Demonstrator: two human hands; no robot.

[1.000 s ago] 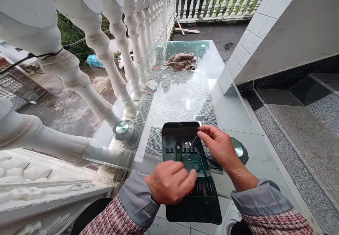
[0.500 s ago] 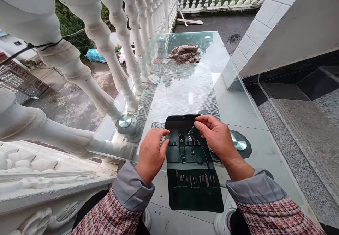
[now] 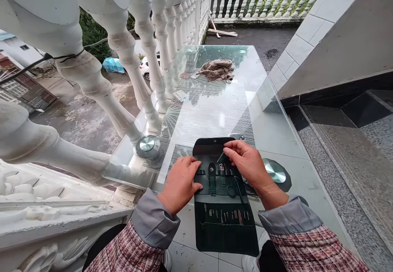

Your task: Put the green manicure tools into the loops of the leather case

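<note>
Lying open near the close edge of the glass table (image 3: 215, 108) is a dark tool case (image 3: 225, 206), unrolled flat, with small metal tools in loops in two rows. Both forearms come in from the bottom, in grey cuffs over checked sleeves, and bend toward the case. The left hand (image 3: 181, 182) rests palm down on the case's left edge, its fingers close together and lying flat on the material, holding nothing. The right hand (image 3: 247, 163) is above the upper row, wrist raised a little, with thumb and first fingers pinched on a small thin tool (image 3: 221, 158); which tool it is I cannot tell. Small scissors (image 3: 231, 190) lie just beside this hand. Farther away on the glass there is a crumpled brown cloth (image 3: 216, 69), and a white balustrade (image 3: 129, 51) runs along the left side.
</note>
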